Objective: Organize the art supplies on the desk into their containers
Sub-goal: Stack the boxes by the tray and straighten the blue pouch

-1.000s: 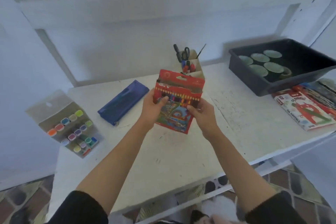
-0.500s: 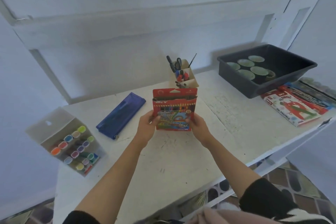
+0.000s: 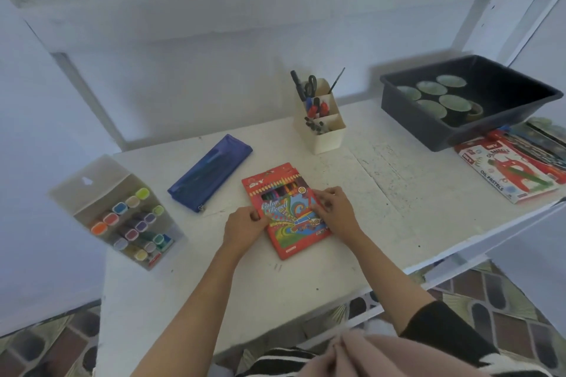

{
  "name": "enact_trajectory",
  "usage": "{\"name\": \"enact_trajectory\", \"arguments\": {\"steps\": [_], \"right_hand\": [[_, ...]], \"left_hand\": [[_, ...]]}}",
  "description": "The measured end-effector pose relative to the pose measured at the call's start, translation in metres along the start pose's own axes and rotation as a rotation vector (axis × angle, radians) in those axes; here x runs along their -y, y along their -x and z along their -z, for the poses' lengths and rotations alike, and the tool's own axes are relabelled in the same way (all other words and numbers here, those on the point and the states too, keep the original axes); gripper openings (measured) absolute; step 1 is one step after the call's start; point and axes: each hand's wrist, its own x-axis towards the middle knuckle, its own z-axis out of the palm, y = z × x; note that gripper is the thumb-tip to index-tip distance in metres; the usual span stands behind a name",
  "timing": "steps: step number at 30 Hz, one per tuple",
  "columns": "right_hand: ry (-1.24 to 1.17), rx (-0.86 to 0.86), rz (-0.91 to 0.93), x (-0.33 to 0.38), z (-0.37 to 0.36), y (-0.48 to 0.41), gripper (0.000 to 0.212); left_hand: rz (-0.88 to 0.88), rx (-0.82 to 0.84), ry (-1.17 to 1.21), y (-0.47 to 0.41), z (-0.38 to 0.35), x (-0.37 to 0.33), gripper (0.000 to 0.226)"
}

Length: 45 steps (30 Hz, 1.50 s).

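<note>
A red color pencil box (image 3: 283,211) lies flat on the white desk (image 3: 306,278), a little left of centre. My left hand (image 3: 243,228) holds its left edge, thumb on top and fingers curled. My right hand (image 3: 335,213) holds its right edge with bent fingers lying over the cover. A blue zip pencil case (image 3: 211,171) lies just behind the box to the left. A cream desk organizer (image 3: 324,128) with scissors, markers and pens stands behind the box.
A clear pack of coloured markers (image 3: 128,220) stands at the desk's left edge. A black tray (image 3: 413,122) holding several round lidded pots sits at the back right. An oil pastels box (image 3: 508,174) and other flat boxes lie at the right edge.
The color pencil box was held upright above the desk in both hands. It has come down and now lies flat on the desk, both hands still at its sides.
</note>
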Motion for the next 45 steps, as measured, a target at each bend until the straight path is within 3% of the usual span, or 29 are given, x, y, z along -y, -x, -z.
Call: {"name": "enact_trajectory", "arguments": {"steps": [5, 9, 12, 18, 27, 35, 41, 45], "right_hand": [[-0.046, -0.030, -0.018, -0.004, -0.001, 0.003, 0.035], [-0.350, -0.026, -0.087, -0.007, 0.020, 0.009, 0.022], [-0.641, -0.063, -0.162, -0.023, 0.060, 0.018, 0.020], [-0.674, -0.228, -0.262, -0.081, 0.170, 0.038, 0.021], [-0.452, -0.420, -0.336, -0.207, 0.371, 0.048, 0.023], [0.179, -0.423, -0.347, -0.317, 0.518, 0.019, 0.023], [0.378, -0.153, -0.428, -0.363, 0.536, -0.014, 0.064], [0.447, -0.041, -0.475, -0.386, 0.536, -0.036, 0.091]], "left_hand": [[0.021, -0.144, 0.120, 0.009, -0.005, -0.011, 0.035], [-0.056, -0.174, 0.202, 0.013, -0.015, -0.038, 0.023], [-0.191, -0.130, 0.220, 0.015, -0.029, -0.070, 0.010], [-0.318, 0.029, 0.277, 0.010, -0.097, -0.149, 0.011], [-0.493, 0.353, 0.223, 0.039, -0.292, -0.348, 0.008], [-0.441, 0.478, 0.212, 0.031, -0.413, -0.483, 0.015], [-0.228, 0.516, 0.178, 0.002, -0.476, -0.523, 0.011], [-0.027, 0.492, 0.259, -0.014, -0.509, -0.545, 0.049]]}}
